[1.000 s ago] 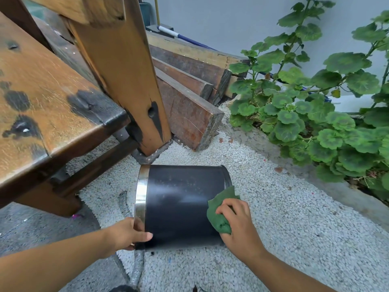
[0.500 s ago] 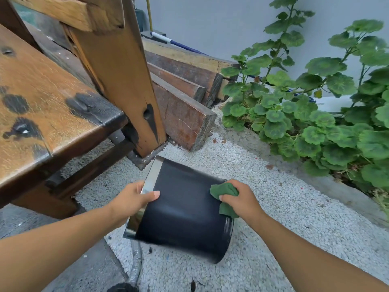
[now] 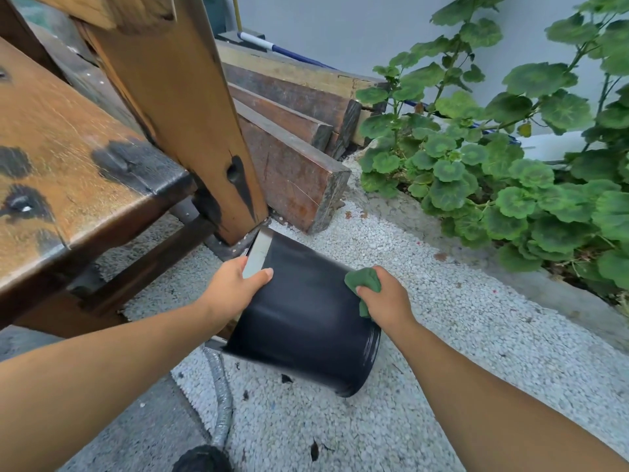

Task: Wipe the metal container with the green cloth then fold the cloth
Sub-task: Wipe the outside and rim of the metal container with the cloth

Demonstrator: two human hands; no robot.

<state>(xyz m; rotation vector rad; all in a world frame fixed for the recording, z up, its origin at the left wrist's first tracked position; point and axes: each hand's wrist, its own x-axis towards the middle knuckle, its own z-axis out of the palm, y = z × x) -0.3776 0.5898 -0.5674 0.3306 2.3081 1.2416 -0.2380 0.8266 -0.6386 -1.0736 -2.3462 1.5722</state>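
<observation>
A black metal container (image 3: 306, 315) with a shiny silver rim lies tilted on its side over white gravel, its closed bottom pointing toward me and to the right. My left hand (image 3: 235, 287) grips the silver rim at the upper left of the container. My right hand (image 3: 384, 298) is closed around a bunched green cloth (image 3: 364, 282) and presses it against the container's upper right side. Part of the cloth hangs below my palm.
A wooden bench (image 3: 68, 158) and its thick leg (image 3: 190, 131) stand close to the left, the rim almost touching the leg's foot. Stacked timber beams (image 3: 296, 158) lie behind. Leafy plants (image 3: 510, 172) fill the right. A grey hose (image 3: 221, 396) runs along the ground below.
The container has been lifted and turned, its rim swinging up toward the bench leg. My left hand moved up with the rim; my right hand with the cloth slid up its side.
</observation>
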